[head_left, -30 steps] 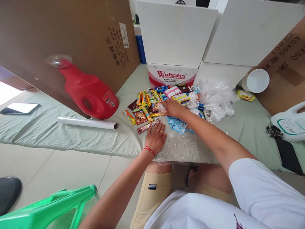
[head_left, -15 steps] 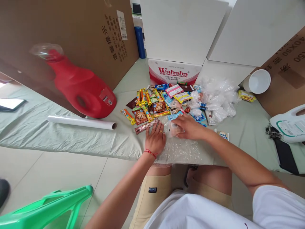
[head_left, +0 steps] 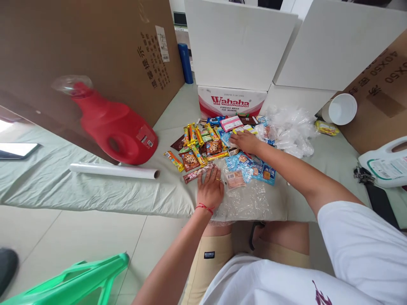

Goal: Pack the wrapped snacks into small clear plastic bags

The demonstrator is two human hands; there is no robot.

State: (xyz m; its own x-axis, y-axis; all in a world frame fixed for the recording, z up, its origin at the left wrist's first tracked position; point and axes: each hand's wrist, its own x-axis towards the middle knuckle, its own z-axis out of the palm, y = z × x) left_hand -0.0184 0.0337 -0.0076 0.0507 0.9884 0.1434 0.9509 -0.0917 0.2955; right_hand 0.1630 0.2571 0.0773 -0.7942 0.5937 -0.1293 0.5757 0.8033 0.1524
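My left hand point(head_left: 210, 187) lies flat with its fingers stretched out, the tips on a pinkish-brown wrapped bar point(head_left: 191, 175) and the palm by a clear plastic sheet point(head_left: 246, 201). Over the heap of snacks, my right hand point(head_left: 246, 142) has its fingers bent down and hides what is under them. Just beyond it lie a pink packet point(head_left: 231, 123) and a yellow packet point(head_left: 250, 128). In front of it, several blue packets point(head_left: 269, 173) and a beige-pink packet point(head_left: 235, 179) rest at the near side. Yellow bars point(head_left: 199, 155) and brown cookie packets point(head_left: 190, 161) lie to the left.
Crumpled clear bags point(head_left: 292, 129) sit right of the heap. A Wahaha carton point(head_left: 232, 101) stands behind. To the left are a red jug point(head_left: 119, 127) and a white roll point(head_left: 114, 170); to the right, a white cup point(head_left: 342, 109) and a white bottle point(head_left: 386, 165). A green stool point(head_left: 82, 279) is below.
My right hand has left the beige-pink packet near the table edge and moved up and away onto the heap. Blue packets it covered now show. My left hand stays in place.
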